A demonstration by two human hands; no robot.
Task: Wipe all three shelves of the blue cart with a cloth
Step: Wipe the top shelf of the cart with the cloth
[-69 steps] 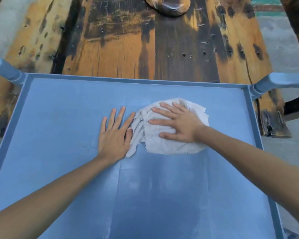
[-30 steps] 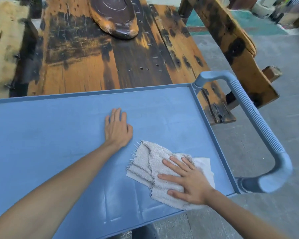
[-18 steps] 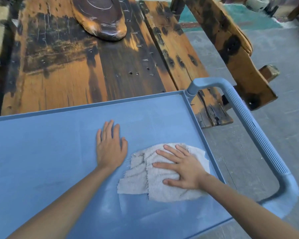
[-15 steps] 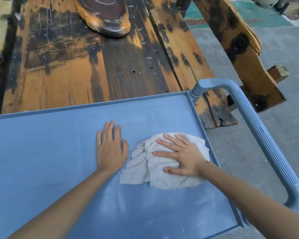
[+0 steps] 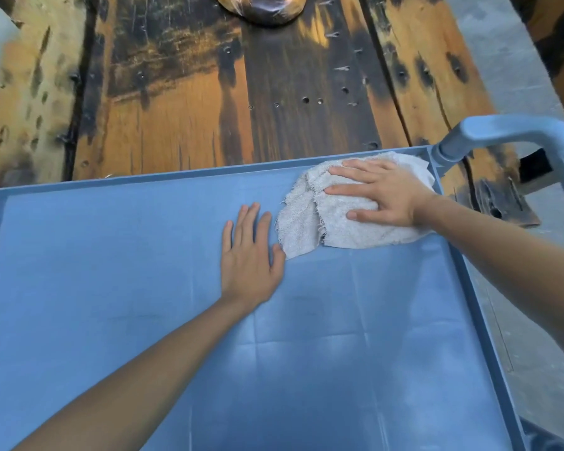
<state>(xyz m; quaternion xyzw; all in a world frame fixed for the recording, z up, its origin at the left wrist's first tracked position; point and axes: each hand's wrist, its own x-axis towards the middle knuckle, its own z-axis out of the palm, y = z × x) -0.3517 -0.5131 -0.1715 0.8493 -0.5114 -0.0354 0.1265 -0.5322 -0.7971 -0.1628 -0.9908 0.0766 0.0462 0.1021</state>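
Cloth [image 5: 345, 219], white, frayed, crumpled under flat, spread right hand [image 5: 388, 196] on shelf [image 5: 111, 288].

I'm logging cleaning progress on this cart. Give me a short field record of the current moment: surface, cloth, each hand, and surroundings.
surface: top shelf of the blue plastic cart, flat, raised rim
cloth: crumpled white terry cloth, at the far right corner by the cart's blue handle
right hand: flat on the cloth, fingers spread
left hand: flat on bare shelf, thumb at the cloth's edge
surroundings: scorched wooden plank table beyond the far rim
lower shelves: out of view
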